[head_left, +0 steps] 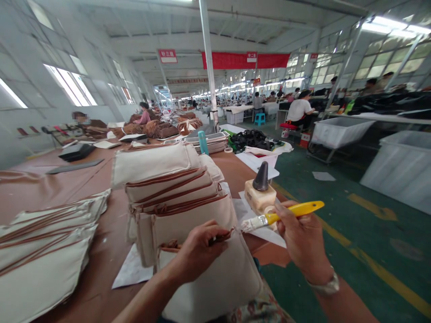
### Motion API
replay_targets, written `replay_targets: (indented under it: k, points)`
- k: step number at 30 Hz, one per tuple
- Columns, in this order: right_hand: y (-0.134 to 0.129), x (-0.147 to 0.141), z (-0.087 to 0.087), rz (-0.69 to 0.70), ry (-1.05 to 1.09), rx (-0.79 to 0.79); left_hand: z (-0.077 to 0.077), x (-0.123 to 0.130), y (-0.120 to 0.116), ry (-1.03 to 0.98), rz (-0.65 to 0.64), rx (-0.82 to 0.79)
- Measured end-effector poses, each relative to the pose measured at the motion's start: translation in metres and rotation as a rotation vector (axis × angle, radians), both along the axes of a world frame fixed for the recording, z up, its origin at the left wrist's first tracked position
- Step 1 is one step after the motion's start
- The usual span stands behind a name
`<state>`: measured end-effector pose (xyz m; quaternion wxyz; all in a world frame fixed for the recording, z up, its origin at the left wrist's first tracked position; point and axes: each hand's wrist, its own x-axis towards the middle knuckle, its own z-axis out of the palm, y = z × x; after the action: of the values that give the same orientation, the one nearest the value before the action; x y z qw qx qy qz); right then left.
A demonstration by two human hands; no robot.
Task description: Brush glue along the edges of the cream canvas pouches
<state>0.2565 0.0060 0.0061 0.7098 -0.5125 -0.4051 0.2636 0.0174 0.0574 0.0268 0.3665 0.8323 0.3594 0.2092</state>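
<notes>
Pouches [182, 220] on table [111, 224], bottle [261, 193] right

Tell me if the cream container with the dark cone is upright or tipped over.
Upright: the container sits just beyond the right hand, and the dark cone on top points up.
</notes>
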Motion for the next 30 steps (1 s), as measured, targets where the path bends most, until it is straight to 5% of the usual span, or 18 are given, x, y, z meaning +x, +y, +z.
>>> replay_targets:
  k: [8, 12, 18, 21, 26, 30]
  points:
    - [-0.008, -0.001, 0.009, 0.041, -0.022, 0.003, -0.003, -0.001, -0.022, 0.009, -0.064, 0.212]
    - [-0.007, 0.007, 0.011, 0.048, 0.151, 0.049, -0.001, -0.001, -0.036, 0.067, -0.088, 0.480]
    - [-0.027, 0.000, 0.018, 0.253, 0.039, -0.106, 0.001, 0.001, -0.046, 0.198, -0.060, 0.864]
    - [-0.040, 0.009, 0.027, 0.291, -0.018, -0.130, -0.002, 0.000, -0.046, 0.235, -0.058, 0.894]
    - [-0.043, 0.014, 0.031, 0.116, 0.009, -0.011, -0.002, 0.002, -0.047, 0.309, -0.071, 0.901]
    - [-0.046, 0.002, 0.024, 0.306, -0.077, -0.051, 0.005, 0.005, -0.042, 0.351, -0.084, 0.791]
